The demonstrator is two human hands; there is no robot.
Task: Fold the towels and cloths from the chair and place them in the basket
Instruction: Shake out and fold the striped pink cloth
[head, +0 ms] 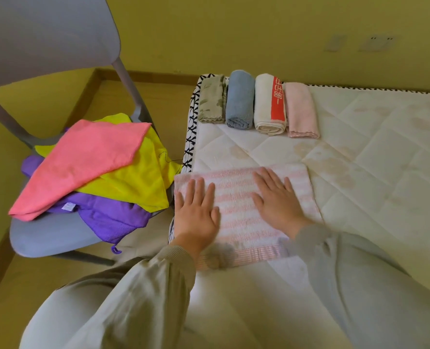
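A pink-and-white striped towel (236,212) lies flat near the front left corner of the mattress (375,157). My left hand (196,214) presses flat on its left part and my right hand (277,200) presses flat on its right part, fingers straight. On the grey chair (50,235) to the left lie a pink cloth (83,159), a yellow cloth (138,180) and a purple cloth (110,215) in a loose pile. No basket is in view.
Along the mattress's far edge sit several folded towels: a floral grey one (211,99), a blue one (240,99), a white one with a red band (269,104) and a pale pink one (300,110). The yellow wall stands behind.
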